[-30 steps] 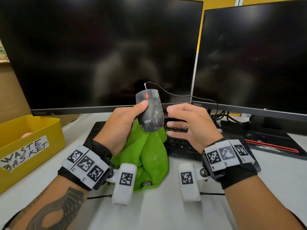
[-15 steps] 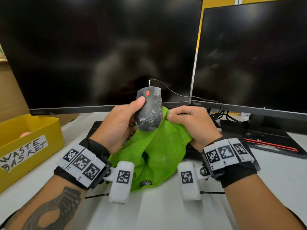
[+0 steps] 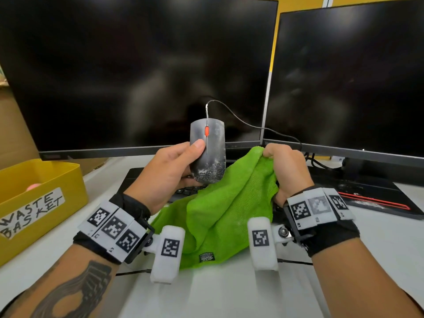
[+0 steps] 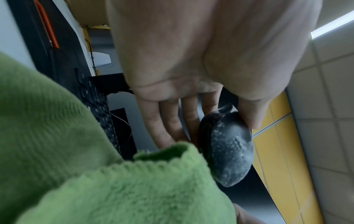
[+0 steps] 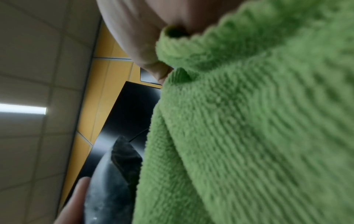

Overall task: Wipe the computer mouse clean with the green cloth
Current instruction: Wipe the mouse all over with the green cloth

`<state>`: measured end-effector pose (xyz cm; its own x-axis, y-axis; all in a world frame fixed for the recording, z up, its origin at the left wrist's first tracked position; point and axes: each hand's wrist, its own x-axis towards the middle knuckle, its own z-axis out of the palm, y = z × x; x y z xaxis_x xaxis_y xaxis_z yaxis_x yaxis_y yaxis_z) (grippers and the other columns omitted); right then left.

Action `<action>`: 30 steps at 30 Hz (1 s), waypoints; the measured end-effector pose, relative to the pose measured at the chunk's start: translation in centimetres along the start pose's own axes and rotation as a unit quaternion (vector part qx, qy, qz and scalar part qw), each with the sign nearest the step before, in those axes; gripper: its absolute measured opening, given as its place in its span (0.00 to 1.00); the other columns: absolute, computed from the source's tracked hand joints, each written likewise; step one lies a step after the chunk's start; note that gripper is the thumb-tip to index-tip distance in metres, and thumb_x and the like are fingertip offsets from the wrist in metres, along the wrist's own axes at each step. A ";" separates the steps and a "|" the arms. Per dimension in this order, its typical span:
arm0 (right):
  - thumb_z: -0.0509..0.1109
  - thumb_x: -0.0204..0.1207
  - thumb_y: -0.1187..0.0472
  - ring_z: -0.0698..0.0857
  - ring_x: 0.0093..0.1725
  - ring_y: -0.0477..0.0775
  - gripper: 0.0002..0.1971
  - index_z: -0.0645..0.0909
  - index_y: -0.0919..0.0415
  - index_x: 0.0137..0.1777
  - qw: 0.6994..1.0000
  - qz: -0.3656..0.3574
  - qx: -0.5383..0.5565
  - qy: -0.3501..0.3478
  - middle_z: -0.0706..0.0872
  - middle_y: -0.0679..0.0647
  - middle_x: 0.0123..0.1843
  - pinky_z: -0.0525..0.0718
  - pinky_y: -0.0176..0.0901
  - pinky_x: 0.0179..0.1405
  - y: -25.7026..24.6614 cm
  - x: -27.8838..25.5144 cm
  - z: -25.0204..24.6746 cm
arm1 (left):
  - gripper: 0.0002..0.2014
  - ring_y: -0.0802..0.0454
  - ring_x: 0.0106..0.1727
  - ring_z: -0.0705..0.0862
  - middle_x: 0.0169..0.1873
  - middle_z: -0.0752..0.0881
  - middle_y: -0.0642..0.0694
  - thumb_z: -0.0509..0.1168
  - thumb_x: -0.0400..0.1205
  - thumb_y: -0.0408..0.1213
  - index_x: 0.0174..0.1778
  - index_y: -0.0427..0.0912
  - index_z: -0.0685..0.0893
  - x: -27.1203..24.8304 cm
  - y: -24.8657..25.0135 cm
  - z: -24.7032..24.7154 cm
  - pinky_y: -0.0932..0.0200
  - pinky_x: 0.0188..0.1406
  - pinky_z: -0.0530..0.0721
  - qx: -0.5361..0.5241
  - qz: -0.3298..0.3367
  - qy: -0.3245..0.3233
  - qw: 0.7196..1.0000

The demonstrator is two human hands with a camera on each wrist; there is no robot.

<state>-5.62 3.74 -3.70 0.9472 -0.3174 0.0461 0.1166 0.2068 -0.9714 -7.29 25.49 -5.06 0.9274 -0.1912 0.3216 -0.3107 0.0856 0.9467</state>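
A grey wired mouse (image 3: 207,150) with an orange wheel and whitish grime on its lower end is held upright above the keyboard by my left hand (image 3: 174,171), thumb on top and fingers behind. The left wrist view shows the speckled mouse (image 4: 228,153) between thumb and fingers. My right hand (image 3: 284,166) grips the upper edge of the green cloth (image 3: 227,207), lifted just right of the mouse, while the rest drapes down to the desk. The cloth (image 5: 249,128) fills the right wrist view, beside the mouse (image 5: 113,189).
Two dark monitors (image 3: 142,72) stand close behind. A black keyboard (image 3: 183,191) lies under the hands. A yellow box labelled waste basket (image 3: 39,203) sits at the left. A black laptop with a red stripe (image 3: 371,198) lies at the right. The mouse cable (image 3: 252,125) runs right.
My right hand took hold of the cloth and raised its edge up beside the mouse. My left hand lifted the mouse slightly and turned it more upright.
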 end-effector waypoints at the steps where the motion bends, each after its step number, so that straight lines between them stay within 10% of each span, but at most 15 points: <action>1: 0.72 0.53 0.57 0.90 0.57 0.73 0.20 0.84 0.63 0.46 1.000 -0.022 0.018 0.006 0.88 0.63 0.49 0.86 0.64 0.53 -0.2 0.1 -0.1 | 0.25 0.49 0.49 0.95 0.51 0.96 0.43 0.66 0.80 0.55 0.61 0.38 0.90 0.0 0.0 0.0 0.52 0.47 0.94 0.002 -0.008 -0.006 1.000; 5: 0.75 0.54 0.66 0.92 0.56 0.74 0.12 0.91 0.61 0.40 0.992 -0.086 0.094 -0.025 0.91 0.66 0.47 0.88 0.78 0.62 -0.6 -0.3 0.5 | 0.19 0.49 0.46 0.96 0.49 0.96 0.46 0.68 0.77 0.55 0.57 0.48 0.91 0.0 -0.1 0.1 0.50 0.41 0.95 0.004 -0.035 -0.024 0.999; 14: 0.63 0.71 0.70 0.92 0.51 0.63 0.17 0.90 0.67 0.54 0.958 -0.085 0.163 -0.221 0.94 0.63 0.51 0.88 0.58 0.59 -1.1 -1.7 0.5 | 0.22 0.39 0.51 0.91 0.54 0.94 0.30 0.71 0.81 0.49 0.62 0.35 0.88 -0.2 -0.2 0.5 0.55 0.35 0.94 0.036 -0.061 -0.020 0.997; 25: 0.81 0.71 0.77 0.96 0.48 0.56 0.15 0.92 0.64 0.56 0.959 -0.206 -0.050 -0.186 0.96 0.60 0.51 0.93 0.49 0.48 1.0 -1.0 1.3 | 0.32 0.34 0.57 0.95 0.57 0.95 0.38 0.81 0.69 0.33 0.72 0.46 0.85 -0.7 0.2 0.4 0.38 0.55 0.94 0.076 -0.033 -0.081 0.993; 30: 0.83 0.69 0.76 0.95 0.49 0.64 0.10 0.94 0.60 0.43 0.973 -0.192 -0.034 -0.124 0.96 0.62 0.45 0.93 0.62 0.57 0.8 -0.4 1.1 | 0.30 0.34 0.58 0.95 0.60 0.94 0.38 0.78 0.76 0.25 0.74 0.46 0.83 -0.7 0.1 0.2 0.39 0.55 0.95 0.081 -0.033 -0.079 0.993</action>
<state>-5.63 5.03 -4.25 0.8817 -0.1249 0.4549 0.4638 0.0534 -0.8843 -8.00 25.46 -5.23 0.9066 -0.3437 0.2448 -0.2910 -0.0891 0.9526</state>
